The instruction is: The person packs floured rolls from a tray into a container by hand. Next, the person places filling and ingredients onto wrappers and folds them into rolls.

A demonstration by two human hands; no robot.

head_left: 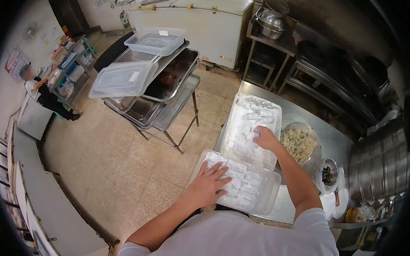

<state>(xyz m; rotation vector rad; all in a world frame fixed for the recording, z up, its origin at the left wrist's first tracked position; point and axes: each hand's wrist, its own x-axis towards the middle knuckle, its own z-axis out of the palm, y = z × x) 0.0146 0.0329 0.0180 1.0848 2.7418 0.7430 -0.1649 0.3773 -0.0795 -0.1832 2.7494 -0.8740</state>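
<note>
My left hand (208, 184) lies with its fingers spread on white, flour-dusted pieces (244, 184) lined up in a clear plastic container (271, 199). My right hand (265, 138) reaches into a tray (276, 111) coated with white powder. Its fingers are curled together and point down; whatever they grip is too small to make out. Several powdered roll-shaped pieces (260, 115) rest at that tray's far end. Right of the tray, near my right forearm, stands a metal bowl (315, 156) of pale chopped filling (297, 145).
A small bowl of dark pieces (327, 174) and stacked steel steamers (378, 160) stand at the right. Stacked trays with plastic containers (157, 41) fill a metal stand ahead. A white chest freezer (192, 29) is behind it. Another person (43, 93) works at shelves far left.
</note>
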